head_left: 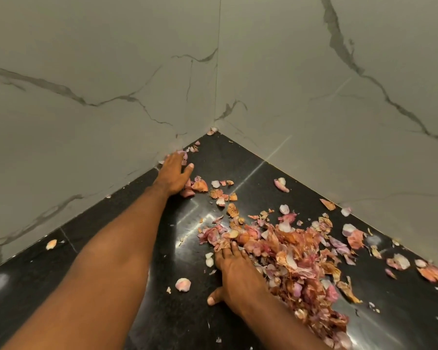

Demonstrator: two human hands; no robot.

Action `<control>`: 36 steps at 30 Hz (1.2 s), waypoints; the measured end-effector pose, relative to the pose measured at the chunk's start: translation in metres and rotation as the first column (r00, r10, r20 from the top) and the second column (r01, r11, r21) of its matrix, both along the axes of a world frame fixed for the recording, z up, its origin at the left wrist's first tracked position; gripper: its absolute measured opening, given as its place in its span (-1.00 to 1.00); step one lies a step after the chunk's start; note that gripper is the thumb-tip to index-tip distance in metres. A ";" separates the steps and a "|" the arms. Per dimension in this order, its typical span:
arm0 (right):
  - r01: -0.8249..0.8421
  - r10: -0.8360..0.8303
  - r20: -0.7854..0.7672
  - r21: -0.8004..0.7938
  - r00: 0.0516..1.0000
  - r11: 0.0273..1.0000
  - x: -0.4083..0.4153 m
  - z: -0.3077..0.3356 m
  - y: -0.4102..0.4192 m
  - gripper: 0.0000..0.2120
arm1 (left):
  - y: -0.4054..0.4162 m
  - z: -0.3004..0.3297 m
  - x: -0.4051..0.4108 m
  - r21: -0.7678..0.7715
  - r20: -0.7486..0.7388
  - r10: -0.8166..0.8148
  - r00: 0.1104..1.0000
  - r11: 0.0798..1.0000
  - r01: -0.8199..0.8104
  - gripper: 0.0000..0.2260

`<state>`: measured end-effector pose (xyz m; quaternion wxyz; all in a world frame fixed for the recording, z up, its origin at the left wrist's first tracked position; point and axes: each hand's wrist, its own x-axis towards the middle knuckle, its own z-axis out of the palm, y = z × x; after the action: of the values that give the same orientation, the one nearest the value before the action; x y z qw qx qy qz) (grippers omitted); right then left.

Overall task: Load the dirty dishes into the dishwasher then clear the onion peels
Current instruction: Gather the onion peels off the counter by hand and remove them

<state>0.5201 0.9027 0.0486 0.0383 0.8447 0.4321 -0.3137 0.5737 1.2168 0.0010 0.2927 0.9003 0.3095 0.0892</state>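
A large heap of pink and orange onion peels lies on the black countertop, spreading to the right. My right hand lies flat against the heap's left edge, fingers straight and touching the peels. My left hand reaches far toward the wall corner, fingers extended over a few loose peels near the left wall. More stray peels lie scattered around the heap. No dishes or dishwasher are in view.
Two grey marble walls meet in a corner behind the countertop and box in the work area. Single peels lie along the right wall and at the far left.
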 end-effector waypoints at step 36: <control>-0.013 0.006 -0.142 -0.048 0.990 0.999 0.015 -0.014 0.005 0.15 | -0.030 0.009 0.052 -0.051 0.081 -0.001 0.997 0.999 0.006 -0.49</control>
<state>0.5354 0.9079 0.0347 0.0296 0.8170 0.4300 -0.3832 0.6257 1.1871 0.0102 0.3282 0.8887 0.2979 0.1173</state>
